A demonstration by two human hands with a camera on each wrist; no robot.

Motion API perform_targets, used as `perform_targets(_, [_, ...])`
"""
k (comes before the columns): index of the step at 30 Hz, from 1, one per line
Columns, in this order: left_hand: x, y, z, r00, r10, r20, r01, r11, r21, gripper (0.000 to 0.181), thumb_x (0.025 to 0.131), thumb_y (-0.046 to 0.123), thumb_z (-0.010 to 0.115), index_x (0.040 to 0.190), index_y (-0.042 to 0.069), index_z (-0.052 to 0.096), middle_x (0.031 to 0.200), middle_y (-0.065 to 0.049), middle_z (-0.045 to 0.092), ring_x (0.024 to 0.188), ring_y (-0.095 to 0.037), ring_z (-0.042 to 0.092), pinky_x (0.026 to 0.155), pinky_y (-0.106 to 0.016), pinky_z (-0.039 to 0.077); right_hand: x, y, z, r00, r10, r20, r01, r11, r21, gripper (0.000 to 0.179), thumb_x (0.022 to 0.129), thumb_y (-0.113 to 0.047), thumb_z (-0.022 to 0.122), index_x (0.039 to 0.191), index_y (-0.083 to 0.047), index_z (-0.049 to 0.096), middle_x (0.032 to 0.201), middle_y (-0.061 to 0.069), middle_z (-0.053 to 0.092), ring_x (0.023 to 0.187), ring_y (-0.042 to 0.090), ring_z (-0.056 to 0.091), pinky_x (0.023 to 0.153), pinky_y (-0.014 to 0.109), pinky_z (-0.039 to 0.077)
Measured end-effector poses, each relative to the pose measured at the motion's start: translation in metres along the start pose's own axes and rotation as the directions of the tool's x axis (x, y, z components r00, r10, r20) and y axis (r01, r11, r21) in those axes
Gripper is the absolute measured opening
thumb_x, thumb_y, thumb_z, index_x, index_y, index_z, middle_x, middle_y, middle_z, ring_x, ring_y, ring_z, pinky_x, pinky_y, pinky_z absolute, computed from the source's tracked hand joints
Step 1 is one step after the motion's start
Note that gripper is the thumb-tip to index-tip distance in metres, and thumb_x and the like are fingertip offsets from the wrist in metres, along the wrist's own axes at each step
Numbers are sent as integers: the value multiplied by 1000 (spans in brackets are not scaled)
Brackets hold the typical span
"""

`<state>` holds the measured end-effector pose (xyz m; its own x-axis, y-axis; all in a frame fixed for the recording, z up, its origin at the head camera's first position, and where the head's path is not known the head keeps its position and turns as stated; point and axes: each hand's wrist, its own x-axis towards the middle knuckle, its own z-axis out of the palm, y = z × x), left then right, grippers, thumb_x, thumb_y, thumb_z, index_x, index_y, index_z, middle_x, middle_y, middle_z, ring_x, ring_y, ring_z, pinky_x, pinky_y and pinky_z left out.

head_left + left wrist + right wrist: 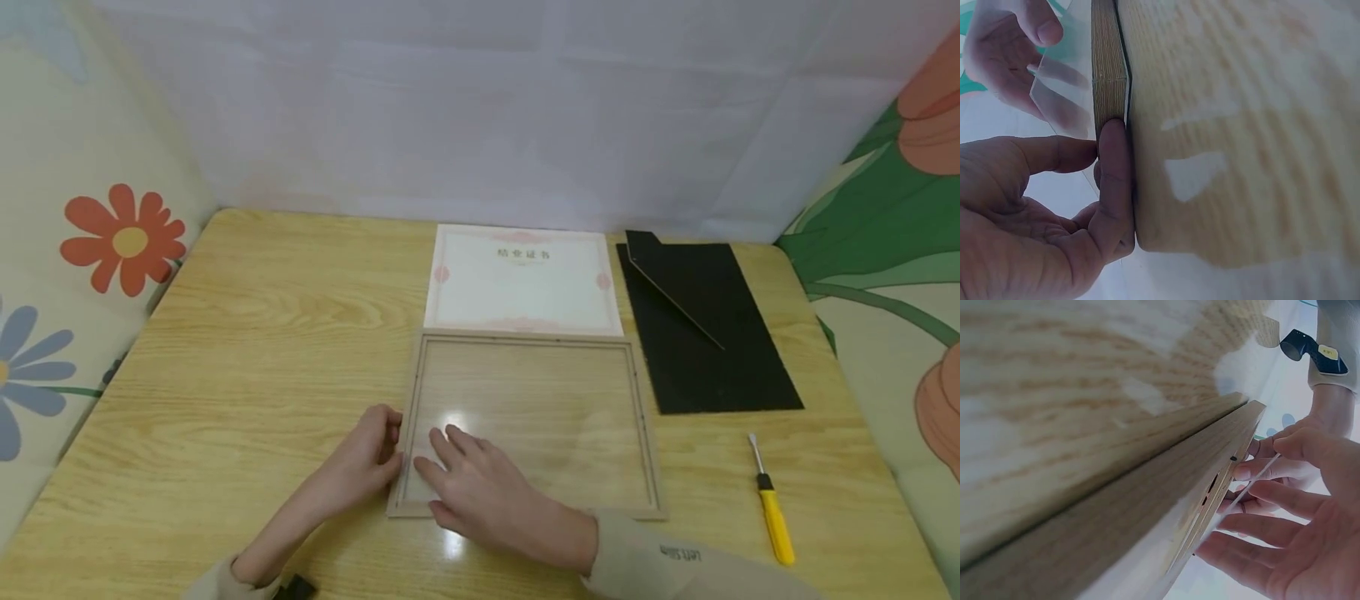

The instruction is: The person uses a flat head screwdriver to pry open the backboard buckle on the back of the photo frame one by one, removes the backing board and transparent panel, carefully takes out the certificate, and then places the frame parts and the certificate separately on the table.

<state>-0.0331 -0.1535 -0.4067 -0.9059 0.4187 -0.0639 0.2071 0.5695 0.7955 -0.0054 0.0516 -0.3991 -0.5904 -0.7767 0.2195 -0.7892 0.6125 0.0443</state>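
A light wooden picture frame [652,467] lies on the table with its back facing up. At its left side, my left hand [367,458] grips the frame's edge; in the left wrist view a finger presses the outer side of the frame [1110,94]. Over the frame's left front part, my right hand [487,492] holds a clear sheet by its edge, fingers spread. In the right wrist view, the thumb and fingertips meet the thin edge of the clear sheet [1263,472]. The left wrist view shows a corner of this clear sheet [1060,94] raised above the frame.
A white certificate with a pink border [525,292] lies behind the frame. To the right are a black backing board with a stand leg [712,367] and a yellow-handled screwdriver [776,525]. A white cloth [480,108] hangs along the table's back edge.
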Motion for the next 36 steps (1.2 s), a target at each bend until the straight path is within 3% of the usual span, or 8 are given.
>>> perform_targets(7, [2, 0, -5, 997, -32, 75, 33, 999, -21, 38, 84, -13, 60, 117, -13, 42, 95, -10, 45, 79, -18, 44, 62, -25, 44, 0, 2, -1, 1000, -20, 10, 20, 1000, 12, 44, 83, -42, 69, 119, -17, 67, 122, 11, 60, 111, 25, 59, 85, 29, 54])
perform_targets(11, [5, -5, -14, 994, 37, 99, -47, 994, 101, 63, 87, -8, 63, 140, -12, 29, 114, -19, 44, 94, -28, 52, 72, -35, 51, 0, 2, -2, 999, -33, 20, 32, 999, 23, 44, 84, -43, 68, 121, -18, 68, 123, 10, 62, 111, 25, 60, 84, 29, 55])
perform_targets(14, [11, -7, -22, 988, 108, 106, -133, 957, 259, 77, 84, -2, 70, 147, -8, 26, 136, -26, 35, 115, -41, 46, 88, -50, 49, 0, 3, -3, 999, -42, 22, 41, 999, 33, 43, 84, -42, 68, 120, -20, 68, 122, 9, 62, 110, 25, 61, 83, 28, 55])
perform_targets(16, [15, -8, -26, 981, 140, 132, -177, 928, 328, 79, 82, 2, 74, 146, -9, 28, 145, -26, 30, 118, -46, 44, 90, -55, 47, 0, 3, -3, 998, -54, 23, 53, 998, 38, 41, 84, -42, 67, 120, -21, 69, 120, 8, 63, 109, 24, 61, 80, 27, 56])
perform_targets(22, [23, -9, -30, 957, 204, 207, -274, 873, 403, 80, 81, 7, 76, 144, -13, 30, 150, -27, 27, 120, -46, 43, 92, -57, 43, 0, 3, -6, 997, -78, 17, 76, 994, 74, 38, 86, -41, 66, 118, -23, 71, 116, 6, 66, 105, 23, 64, 66, 24, 57])
perform_targets(29, [26, -9, -33, 935, 234, 265, -332, 837, 435, 79, 83, 11, 75, 146, -8, 32, 153, -23, 27, 114, -42, 44, 92, -58, 41, -5, -3, -10, 998, -61, 21, 60, 997, 49, 39, 86, -42, 67, 119, -22, 71, 119, 7, 64, 107, 23, 63, 71, 24, 57])
perform_targets(32, [27, -11, -35, 933, 231, 277, -340, 820, 460, 77, 87, 15, 71, 147, -8, 29, 154, -22, 24, 130, -46, 33, 101, -65, 32, -10, -8, -11, 996, -79, 41, 77, 996, 41, 39, 87, -43, 67, 119, -22, 70, 120, 8, 63, 108, 23, 63, 74, 23, 56])
perform_targets(36, [27, -16, -35, 932, 206, 298, -340, 781, 523, 73, 95, 23, 61, 150, -5, 23, 157, -20, 18, 142, -41, 17, 109, -62, 23, -14, -14, -10, 994, -89, 55, 87, 995, 42, 39, 86, -44, 69, 118, -21, 70, 118, 8, 61, 108, 23, 61, 78, 22, 55])
